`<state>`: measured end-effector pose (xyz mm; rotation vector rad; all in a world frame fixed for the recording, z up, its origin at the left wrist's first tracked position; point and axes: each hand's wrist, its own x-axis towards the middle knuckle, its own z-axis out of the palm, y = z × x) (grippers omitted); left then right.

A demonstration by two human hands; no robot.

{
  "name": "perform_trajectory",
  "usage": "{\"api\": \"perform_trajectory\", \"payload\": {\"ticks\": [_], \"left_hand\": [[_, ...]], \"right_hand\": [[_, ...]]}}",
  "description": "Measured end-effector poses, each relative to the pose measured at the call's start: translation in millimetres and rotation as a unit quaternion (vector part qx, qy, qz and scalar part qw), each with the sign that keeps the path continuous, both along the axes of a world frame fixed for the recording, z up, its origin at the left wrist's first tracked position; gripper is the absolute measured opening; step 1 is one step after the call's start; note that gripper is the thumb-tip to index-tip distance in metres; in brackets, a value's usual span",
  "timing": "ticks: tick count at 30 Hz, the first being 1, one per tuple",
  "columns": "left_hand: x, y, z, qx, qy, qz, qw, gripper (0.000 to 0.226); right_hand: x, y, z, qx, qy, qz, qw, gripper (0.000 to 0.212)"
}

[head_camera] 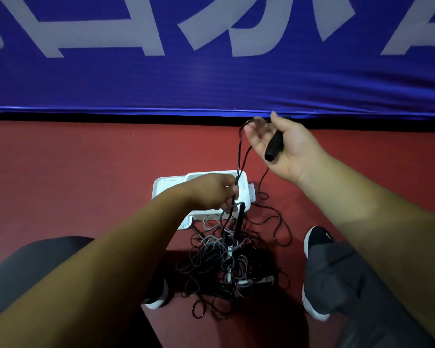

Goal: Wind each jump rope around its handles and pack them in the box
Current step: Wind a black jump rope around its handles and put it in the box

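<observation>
A dull red floor (60,172) runs up to a blue banner (211,84) with large pale lettering. Nearest the person, between their two dark shoes, sits a tangled heap of jump ropes (226,267), black and grey cords looped over one another. Just beyond it lies a white box (244,194), open, its inside mostly hidden behind the left hand (211,192), so I cannot tell what it holds. That hand is pinched shut on a black rope (240,151), probably to keep the strand taut and clear of the heap. Farther off and raised, the right hand (284,146) cradles a black handle (275,145) across its palm, fingers loosely spread, the cord looped over them, seemingly ready for winding.
</observation>
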<state>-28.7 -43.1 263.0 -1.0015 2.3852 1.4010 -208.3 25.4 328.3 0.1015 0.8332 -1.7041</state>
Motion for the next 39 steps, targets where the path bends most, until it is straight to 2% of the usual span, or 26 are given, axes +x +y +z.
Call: {"api": "perform_trajectory", "payload": {"ticks": [4,8,11,17,19,22,27,29,34,37,39], "left_hand": [[-4.2,4.3,14.0,0.136,0.092,0.099,0.981,0.024],[-6.7,1.6,25.7,0.153,0.159,0.163,0.962,0.022],[-8.3,-2.1,25.6,0.156,0.195,0.194,0.949,0.019],[-8.1,-3.3,28.6,0.108,0.226,0.227,0.941,0.016],[-7.6,-4.8,30.7,0.101,0.227,0.244,0.937,0.017],[-6.4,-3.9,31.9,0.095,0.218,0.252,0.938,0.020],[-4.8,-4.2,30.8,0.088,0.219,0.290,0.927,0.026],[-4.1,-7.4,33.1,0.106,0.242,0.314,0.912,0.021],[-5.4,-12.8,41.7,0.186,0.308,0.392,0.847,0.020],[-5.7,-12.5,46.3,0.255,0.333,0.417,0.806,0.018],[-5.2,-11.5,48.0,0.283,0.341,0.426,0.789,0.017]], "right_hand": [[-6.5,1.9,-14.4,0.104,0.137,0.080,0.982,0.036],[-5.0,3.7,-34.2,0.229,0.268,0.162,0.922,0.022],[3.9,9.3,-37.6,0.231,0.315,0.272,0.880,0.014],[15.1,12.1,-44.5,0.203,0.426,0.319,0.822,0.007],[16.5,13.3,-48.6,0.208,0.431,0.339,0.810,0.005],[14.4,13.0,-51.3,0.213,0.365,0.358,0.832,0.021],[12.2,13.2,-47.7,0.221,0.363,0.367,0.828,0.010],[12.2,13.9,-50.2,0.232,0.389,0.391,0.801,0.010],[15.0,16.2,-62.2,0.277,0.470,0.462,0.700,0.016],[17.1,15.6,-68.2,0.289,0.492,0.480,0.666,0.022],[14.9,15.3,-70.3,0.291,0.496,0.484,0.659,0.022]]}}
